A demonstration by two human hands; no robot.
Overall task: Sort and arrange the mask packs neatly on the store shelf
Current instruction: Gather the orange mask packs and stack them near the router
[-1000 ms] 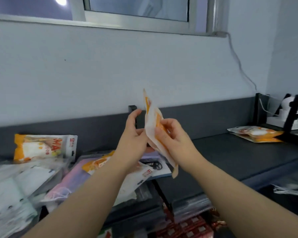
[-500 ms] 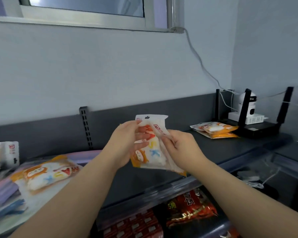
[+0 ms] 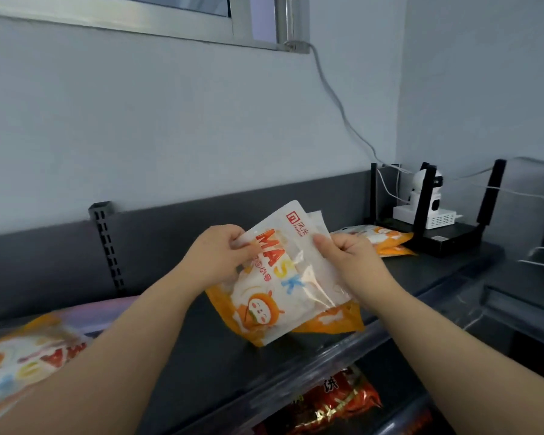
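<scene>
The mask pack I'm sorting hangs between my two hands with its printed face toward me. It is tilted, so the white header points up and to the right and an orange bottom corner dips toward the dark shelf. I cannot tell whether that corner touches the shelf. A second pack sits behind the first, skewed, with its edges showing at the top and lower right.

My left hand pinches the upper left edge, fingers curled onto the front film. My right hand pinches the right edge with the thumb on the front; its other fingers are hidden behind.

The film looks slick and the two packs aren't squared. I judge the rear one could slide out and drop if I loosen either pinch while aligning them.

Both my forearms rise from below and converge, with the wrists about level and the backs of the hands turned up and outward.

Further right, a small stack of matching packs lies flat on the shelf, just beside a black router with a white camera behind it. If I add these packs there, a careless reach could knock an antenna or leave the stack crooked. At far left a loose pack lies apart.
</scene>
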